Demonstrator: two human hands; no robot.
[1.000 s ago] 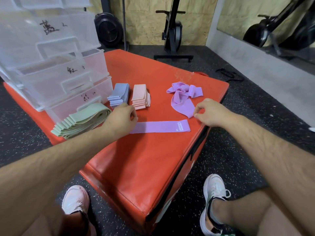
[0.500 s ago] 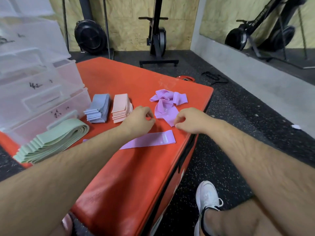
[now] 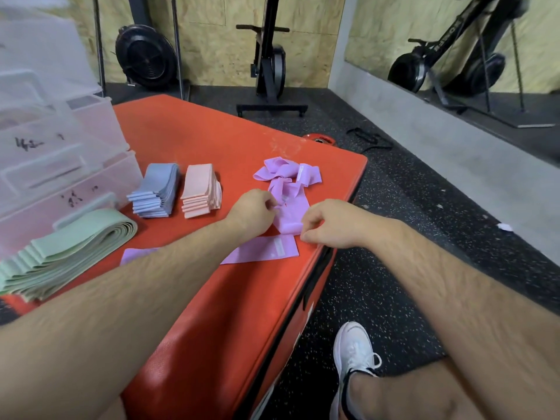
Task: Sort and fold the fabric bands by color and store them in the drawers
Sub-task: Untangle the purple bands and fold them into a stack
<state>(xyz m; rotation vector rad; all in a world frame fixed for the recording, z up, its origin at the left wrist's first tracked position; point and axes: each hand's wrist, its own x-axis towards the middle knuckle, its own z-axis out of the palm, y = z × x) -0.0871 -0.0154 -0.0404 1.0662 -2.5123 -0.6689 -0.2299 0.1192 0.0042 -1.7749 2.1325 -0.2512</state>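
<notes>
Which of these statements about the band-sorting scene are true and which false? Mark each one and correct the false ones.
1. The blue stack lies to the left of the pink stack on the red pad. True.
2. Both grips are on a green band. False: the left grip and right grip pinch the crumpled purple band.
3. A flat purple band lies stretched out near the pad's front edge. True.
4. The green bands are already inside a drawer. False: the green bands lie on the pad, in front of the clear drawers.
</notes>
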